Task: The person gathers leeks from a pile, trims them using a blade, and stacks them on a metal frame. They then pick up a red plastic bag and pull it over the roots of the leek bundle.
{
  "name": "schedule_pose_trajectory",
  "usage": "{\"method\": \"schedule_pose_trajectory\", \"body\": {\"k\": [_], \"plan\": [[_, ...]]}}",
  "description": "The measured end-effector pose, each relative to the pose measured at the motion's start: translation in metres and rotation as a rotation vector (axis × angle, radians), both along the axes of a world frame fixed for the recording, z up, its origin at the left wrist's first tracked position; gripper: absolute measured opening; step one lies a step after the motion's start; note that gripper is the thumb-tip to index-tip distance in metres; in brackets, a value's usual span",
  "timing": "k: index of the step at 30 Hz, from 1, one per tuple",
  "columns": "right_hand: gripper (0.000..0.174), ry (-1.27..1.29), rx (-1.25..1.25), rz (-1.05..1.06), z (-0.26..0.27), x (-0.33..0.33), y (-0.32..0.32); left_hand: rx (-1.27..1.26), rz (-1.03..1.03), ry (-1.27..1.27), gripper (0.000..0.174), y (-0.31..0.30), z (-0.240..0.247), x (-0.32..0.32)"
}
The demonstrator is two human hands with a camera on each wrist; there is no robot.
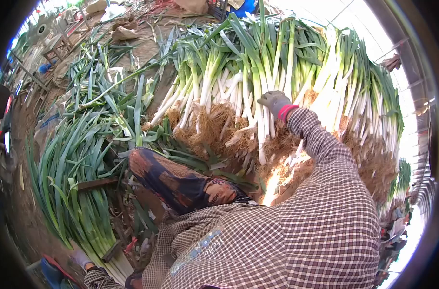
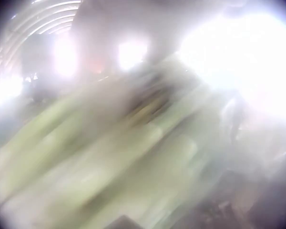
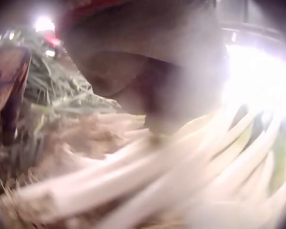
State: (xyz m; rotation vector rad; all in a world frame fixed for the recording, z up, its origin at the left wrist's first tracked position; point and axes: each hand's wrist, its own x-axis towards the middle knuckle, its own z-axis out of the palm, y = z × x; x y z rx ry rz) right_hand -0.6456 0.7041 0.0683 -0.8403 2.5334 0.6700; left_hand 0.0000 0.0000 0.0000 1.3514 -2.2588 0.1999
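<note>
Beside the leeks (image 1: 290, 53), loose green leaves (image 1: 139, 98)

Blurry pale-grn stalks (image 2: 109, 167) w/ glare (image 2: 243, 57)

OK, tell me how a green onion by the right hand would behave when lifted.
Its white shank looks straight, so probably fairly stiff. The long green leaves partly bend over, so they'd likely flop. Shaggy roots massed alongside might snag.

- Unbundled leeks (image 1: 207, 79): a broad, fanned row ahead and to the right, green tops pointing away, pale shafts and shaggy brown roots nearer.
- Gathered leeks (image 1: 77, 168): a thick sheaf at the left, long green leaves spread and drooping, whitish shafts closely aligned.
</note>
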Motion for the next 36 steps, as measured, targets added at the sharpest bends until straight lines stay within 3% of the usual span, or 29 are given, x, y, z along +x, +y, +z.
{"method": "schedule_pose_trajectory", "body": {"k": [2, 7, 11, 14, 17, 21, 22, 26, 29, 32, 33, 36], "plan": [[0.055, 0.036, 0.111, 0.42, 0.003, 0.001, 0.006, 0.14, 0.016, -0.062, 0.052, 0.021, 0.029, -0.017], [0.046, 0.124, 0.018, 0.459, -0.005, -0.02, 0.045, 0.204, -0.091, -0.067, 0.049, 0.082, 0.052, -0.028], [0.043, 0.15, -0.055, 0.635, -0.015, -0.015, 0.053, 0.098, -0.162, -0.073, 0.042, 0.085, 0.045, -0.004], [0.049, 0.117, -0.038, 0.751, -0.017, -0.015, 0.053, 0.224, -0.115, -0.052, 0.039, 0.085, 0.046, 0.01], [0.052, -0.041, 0.118, 0.628, 0.0, -0.008, 0.039, 0.175, -0.146, -0.06, 0.038, 0.092, 0.043, 0.014], [0.047, -0.073, 0.358, 0.679, 0.008, 0.0, 0.013, 0.178, -0.172, -0.126, 0.037, 0.112, 0.057, 0.016], [0.044, -0.041, 0.198, 0.824, -0.004, -0.01, 0.021, 0.161, -0.195, -0.133, 0.035, 0.118, 0.064, 0.015], [0.049, 0.026, 0.041, 0.844, 0.014, 0.003, 0.02, 0.136, -0.201, -0.067, 0.032, 0.116, 0.067, 0.026], [0.049, -0.062, 0.263, 0.734, 0.009, 0.041, -0.012, 0.168, -0.126, 0.066, 0.03, 0.112, 0.049, 0.025], [0.039, -0.054, 0.041, 0.685, -0.038, 0.045, -0.008, 0.146, -0.206, 0.047, 0.029, 0.111, 0.036, 0.021], [0.04, 0.01, 0.092, 0.82, -0.03, 0.048, -0.014, 0.136, -0.24, 0.023, 0.029, 0.115, 0.042, 0.018], [0.042, -0.066, 0.173, 0.733, -0.024, 0.05, -0.013, 0.128, -0.337, -0.016, 0.028, 0.132, 0.062, 0.0]]}}
